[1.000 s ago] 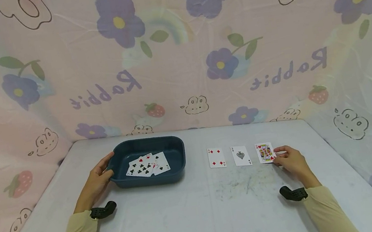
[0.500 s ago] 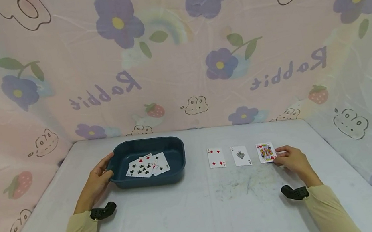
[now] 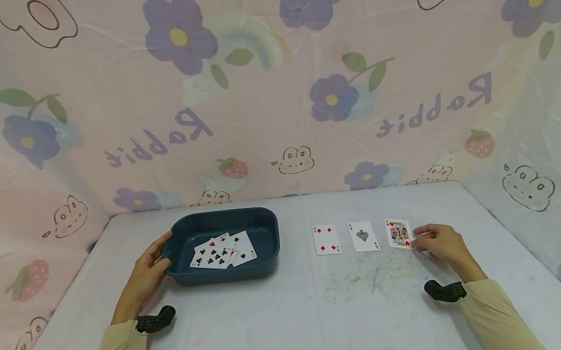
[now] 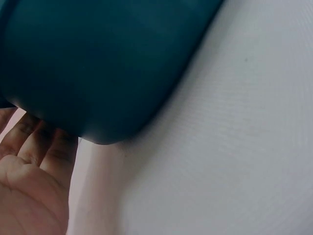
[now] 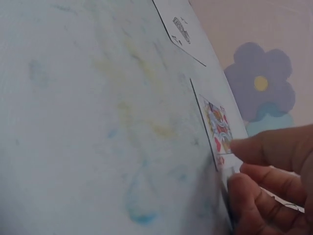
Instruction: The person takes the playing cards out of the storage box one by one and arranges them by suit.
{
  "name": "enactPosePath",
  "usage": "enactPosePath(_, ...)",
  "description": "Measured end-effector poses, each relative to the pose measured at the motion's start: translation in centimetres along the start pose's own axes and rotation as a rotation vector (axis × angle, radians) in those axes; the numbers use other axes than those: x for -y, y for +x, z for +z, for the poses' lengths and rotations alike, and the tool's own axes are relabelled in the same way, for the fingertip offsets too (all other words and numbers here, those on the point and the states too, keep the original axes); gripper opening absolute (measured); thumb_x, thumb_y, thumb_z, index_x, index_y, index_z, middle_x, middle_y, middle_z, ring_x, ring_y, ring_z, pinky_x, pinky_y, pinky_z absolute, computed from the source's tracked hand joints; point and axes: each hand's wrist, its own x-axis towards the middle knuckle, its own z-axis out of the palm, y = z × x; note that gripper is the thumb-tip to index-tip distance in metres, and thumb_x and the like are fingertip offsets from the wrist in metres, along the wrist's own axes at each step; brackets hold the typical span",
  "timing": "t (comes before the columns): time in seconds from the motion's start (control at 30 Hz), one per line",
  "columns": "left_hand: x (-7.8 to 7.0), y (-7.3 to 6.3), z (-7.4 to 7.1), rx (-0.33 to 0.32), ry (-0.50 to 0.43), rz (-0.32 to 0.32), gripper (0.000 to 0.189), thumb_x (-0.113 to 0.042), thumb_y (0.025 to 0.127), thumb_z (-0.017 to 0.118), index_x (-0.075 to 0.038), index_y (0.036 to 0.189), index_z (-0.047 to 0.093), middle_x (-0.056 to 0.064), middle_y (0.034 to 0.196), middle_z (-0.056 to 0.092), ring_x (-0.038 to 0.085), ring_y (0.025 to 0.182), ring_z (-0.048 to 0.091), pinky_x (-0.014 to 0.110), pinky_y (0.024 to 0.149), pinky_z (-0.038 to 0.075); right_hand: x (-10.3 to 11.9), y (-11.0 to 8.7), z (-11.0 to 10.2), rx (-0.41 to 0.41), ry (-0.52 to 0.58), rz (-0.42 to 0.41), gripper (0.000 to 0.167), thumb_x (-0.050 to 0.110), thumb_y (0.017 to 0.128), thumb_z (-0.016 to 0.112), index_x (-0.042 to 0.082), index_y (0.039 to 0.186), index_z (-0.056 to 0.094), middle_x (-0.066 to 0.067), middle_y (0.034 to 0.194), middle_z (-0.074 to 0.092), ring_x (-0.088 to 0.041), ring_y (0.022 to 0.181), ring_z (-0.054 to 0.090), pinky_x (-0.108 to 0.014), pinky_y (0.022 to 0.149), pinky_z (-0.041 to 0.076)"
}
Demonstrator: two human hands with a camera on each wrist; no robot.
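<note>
My left hand (image 3: 144, 279) grips the left end of a dark teal plastic bin (image 3: 227, 274), thumb at the rim. In the left wrist view its fingers reach behind the bin's wall (image 4: 102, 73). Several face-up playing cards (image 3: 211, 256) overlap inside the bin. To the right, my right hand (image 3: 441, 242) pinches the king of hearts (image 3: 399, 233) by its right edge. The right wrist view has the thumb on the king's face (image 5: 218, 125) and the other fingers below its edge. Left of it lie the ace of spades (image 3: 364, 236) and the four of diamonds (image 3: 326, 240).
A white cloth covers the table (image 3: 262, 337), with faint coloured smudges (image 3: 368, 277) in front of the cards. Patterned curtain (image 3: 265, 79) hangs close behind and along both sides. Each wrist wears a black device (image 3: 444, 291).
The king of hearts shifted slightly right, then swung back left and turned a little, its lower right corner now nearer to me. My right hand barely moved. Left hand and bin stay put.
</note>
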Motion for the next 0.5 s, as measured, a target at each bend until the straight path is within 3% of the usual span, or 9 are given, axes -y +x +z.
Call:
enactPosePath(0.2,0.04,0.07,-0.1,-0.008,-0.003,0.006,0.069,0.009,0.09,0.041,-0.005,0.154,0.02,0.021,0.157,0.014,0.026,0.127,0.035,0.019,0.088,0.043,-0.17,0.42,0.23,0.021,-0.016,-0.003,0.045,0.016,0.081,0.075,-0.008,0.117,0.061,-0.007,0.083,0.06,-0.019,0.072,0.05,-0.032,0.061,0.039)
enactPosePath(0.5,0.17,0.16,-0.07,-0.011,0.001,-0.005,0.068,0.008,0.091,0.041,-0.005,0.154,0.019,0.019,0.158,0.012,0.027,0.131,0.031,0.019,0.089,0.043,-0.35,0.72,0.13,0.068,-0.052,-0.03,0.043,0.011,0.083,0.072,-0.007,0.119,0.06,-0.005,0.082,0.056,-0.021,0.075,0.047,-0.033,0.065,0.036)
